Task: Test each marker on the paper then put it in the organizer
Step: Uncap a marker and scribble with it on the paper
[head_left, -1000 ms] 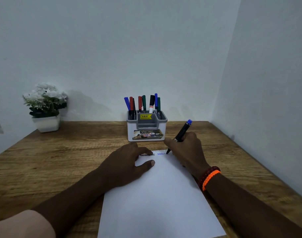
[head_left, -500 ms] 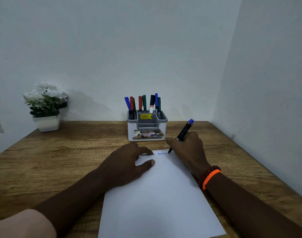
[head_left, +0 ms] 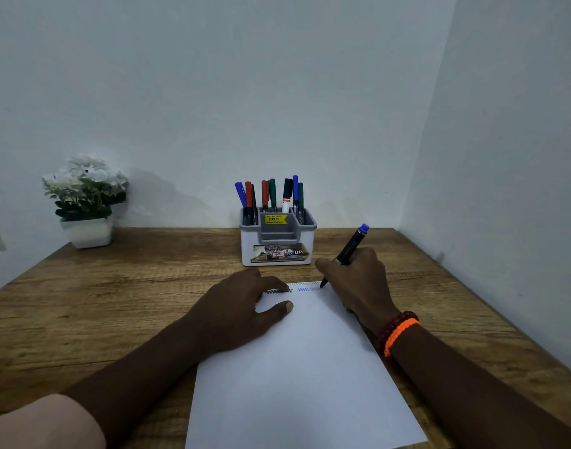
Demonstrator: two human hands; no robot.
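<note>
Your right hand (head_left: 355,280) grips blue-capped marker (head_left: 349,251), black barrel tilted, tip touching far right corner of paper (head_left: 303,377) at end of blue zigzag (head_left: 307,289). Your left hand (head_left: 242,306) lies flat, fingers loosely spread, holding nothing, pinning smooth white sheet's far left part beside black scribble (head_left: 277,291). Organizer (head_left: 277,247), white plastic box with grey rim, stands just beyond paper on grained wooden table (head_left: 115,303), markers upright inside. Beaded orange bracelet (head_left: 397,332) circles right wrist.
</note>
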